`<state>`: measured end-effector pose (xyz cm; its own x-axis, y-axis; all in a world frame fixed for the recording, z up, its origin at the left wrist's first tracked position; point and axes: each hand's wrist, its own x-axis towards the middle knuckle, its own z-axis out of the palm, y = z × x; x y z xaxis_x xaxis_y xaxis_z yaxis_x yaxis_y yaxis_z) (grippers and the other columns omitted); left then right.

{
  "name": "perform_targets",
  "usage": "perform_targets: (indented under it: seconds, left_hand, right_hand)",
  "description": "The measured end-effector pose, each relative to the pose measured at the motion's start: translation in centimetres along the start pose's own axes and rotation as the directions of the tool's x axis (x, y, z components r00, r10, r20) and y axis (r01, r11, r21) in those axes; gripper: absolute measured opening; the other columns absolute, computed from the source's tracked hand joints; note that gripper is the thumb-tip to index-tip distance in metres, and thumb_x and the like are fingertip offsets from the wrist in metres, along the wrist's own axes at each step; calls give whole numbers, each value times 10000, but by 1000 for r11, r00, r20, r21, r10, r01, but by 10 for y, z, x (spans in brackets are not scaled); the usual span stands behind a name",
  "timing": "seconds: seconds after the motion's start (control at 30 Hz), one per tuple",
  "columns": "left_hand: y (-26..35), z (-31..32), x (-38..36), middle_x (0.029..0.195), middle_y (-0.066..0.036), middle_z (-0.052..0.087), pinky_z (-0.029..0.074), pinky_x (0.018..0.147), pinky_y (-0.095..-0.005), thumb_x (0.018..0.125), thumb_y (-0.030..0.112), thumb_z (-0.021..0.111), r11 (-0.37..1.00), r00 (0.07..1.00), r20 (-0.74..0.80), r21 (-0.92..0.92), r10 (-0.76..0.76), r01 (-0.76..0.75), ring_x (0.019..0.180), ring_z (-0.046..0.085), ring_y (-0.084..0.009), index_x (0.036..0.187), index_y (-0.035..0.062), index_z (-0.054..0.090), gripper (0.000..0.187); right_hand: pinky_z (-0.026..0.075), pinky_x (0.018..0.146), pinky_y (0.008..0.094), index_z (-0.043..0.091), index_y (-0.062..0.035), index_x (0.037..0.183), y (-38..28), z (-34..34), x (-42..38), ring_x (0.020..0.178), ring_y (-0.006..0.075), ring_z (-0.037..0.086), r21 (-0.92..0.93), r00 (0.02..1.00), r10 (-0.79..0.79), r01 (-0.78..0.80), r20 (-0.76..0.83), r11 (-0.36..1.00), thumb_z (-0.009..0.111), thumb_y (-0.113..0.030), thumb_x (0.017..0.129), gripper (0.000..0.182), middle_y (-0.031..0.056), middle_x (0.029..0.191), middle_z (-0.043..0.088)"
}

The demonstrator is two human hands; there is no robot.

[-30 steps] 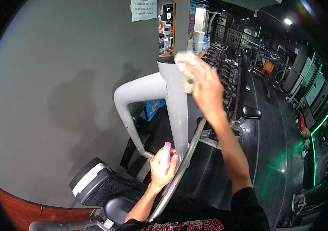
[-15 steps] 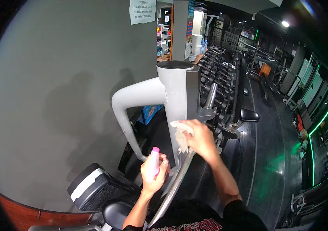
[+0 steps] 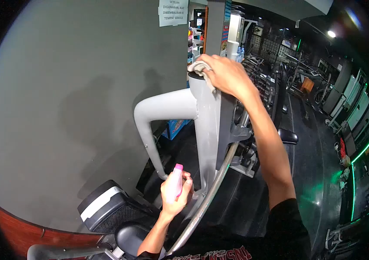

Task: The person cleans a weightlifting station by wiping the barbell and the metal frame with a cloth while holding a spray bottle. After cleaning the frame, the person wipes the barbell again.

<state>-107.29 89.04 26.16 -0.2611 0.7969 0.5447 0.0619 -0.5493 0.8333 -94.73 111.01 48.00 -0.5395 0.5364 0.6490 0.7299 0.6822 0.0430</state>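
My right hand (image 3: 228,77) presses a whitish cloth (image 3: 201,67) on the black top cap of a grey machine post (image 3: 208,125); part of the cloth hangs down the post's side. Lower down, my left hand (image 3: 175,197) is wrapped around a small bottle (image 3: 176,180) with a pink cap and a pale pink body. A metal bar (image 3: 206,201) runs diagonally beside the post, just right of my left hand. From the post a bent grey tube (image 3: 163,106) curves out to the left.
A grey wall (image 3: 63,108) with a paper sign (image 3: 173,12) stands on the left. Below it are a black padded machine part (image 3: 115,208) and a round black seat (image 3: 132,238). Dumbbells (image 3: 258,71) line a rack behind the post. Dark floor (image 3: 310,164) stretches to the right.
My right hand has moved the cloth up from the middle of the post to its top. My left hand still grips the bottle in about the same place. The view has shifted slightly.
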Motion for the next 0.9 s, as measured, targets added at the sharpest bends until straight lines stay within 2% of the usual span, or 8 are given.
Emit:
perform_targets:
  seconds: [0.23,0.3,0.33,0.5,0.77,0.8,0.83,0.9]
  left_hand:
    - [6,0,5,609,-25,569,459,517,-231,872,-34,592,999,999,-11,-17,-50,50,522,550,-70,969,-47,559,103]
    - [12,1,1,609,-28,566,460,521,-232,872,-40,587,999,999,-15,9,-42,42,527,550,-73,973,-46,557,105]
    - [13,0,0,608,-29,567,460,521,-232,872,-42,586,999,999,-9,-13,-52,52,526,551,-75,973,-46,558,105]
    - [23,-14,0,610,-35,576,464,527,-233,871,-44,587,997,1000,-17,76,18,-17,532,562,-82,977,-48,561,109]
    - [18,-33,5,632,-36,588,462,530,-220,872,-16,606,997,994,-106,68,-29,37,533,569,-74,988,-37,571,123]
    - [16,-35,5,644,-37,592,461,530,-217,871,-7,614,995,994,-105,94,-28,38,535,573,-75,993,-32,574,131]
    - [16,-35,6,644,-37,592,461,530,-217,871,-7,614,995,993,-114,97,-27,38,535,573,-75,993,-32,574,131]
    - [18,-35,8,687,-42,607,465,538,-221,865,11,635,992,989,-136,94,-66,80,545,585,-83,1001,-21,589,147]
  right_hand:
    - [534,768,451,609,-134,1117,-26,42,48,927,327,668,-34,983,-91,97,157,995,544,-110,842,284,141,975,680]
    - [538,753,412,652,-151,1097,-37,50,54,950,291,675,-208,938,-104,180,330,961,575,-113,834,277,106,985,697]
    - [533,735,349,697,-180,1064,-45,56,59,966,228,681,-318,930,-44,168,365,933,612,-150,836,245,47,1000,712]
    - [522,721,314,733,-174,948,-71,71,54,944,173,684,-512,926,9,200,377,835,641,-138,818,163,14,971,721]
    - [500,845,479,718,-145,1056,-86,83,55,1005,215,660,-707,930,151,142,335,693,656,-184,826,242,34,1035,709]
    - [471,938,488,685,-134,1133,-90,81,57,1097,264,623,-673,895,185,155,405,723,617,-151,842,299,99,1148,668]
    - [471,938,488,685,-134,1133,-86,91,55,1097,264,623,-670,896,176,162,407,725,617,-151,842,299,99,1148,668]
    - [543,763,391,725,-121,945,-68,117,50,955,245,675,-388,920,-81,240,384,890,606,-101,819,175,73,915,712]
